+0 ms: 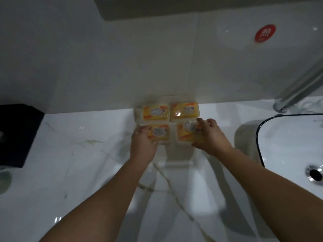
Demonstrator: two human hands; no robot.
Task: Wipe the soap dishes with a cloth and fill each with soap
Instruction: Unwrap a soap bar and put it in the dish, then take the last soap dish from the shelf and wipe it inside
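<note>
Several clear soap dishes stand in a two-by-two block against the wall on the marble counter, each holding a yellow wrapped soap bar. The back left dish point(154, 112) and back right dish point(185, 110) are untouched. My left hand point(142, 142) grips the front left dish point(161, 134) at its left side. My right hand point(210, 135) holds the front right dish point(187, 135) from the right, fingers curled over its top edge. No cloth is in view.
A white basin point(288, 137) with a dark rim and a metal drain point(314, 172) sits at the right, a chrome tap point(297, 95) behind it. A black box point(17, 133) stands at the left edge. The marble counter point(87, 163) stretches between them.
</note>
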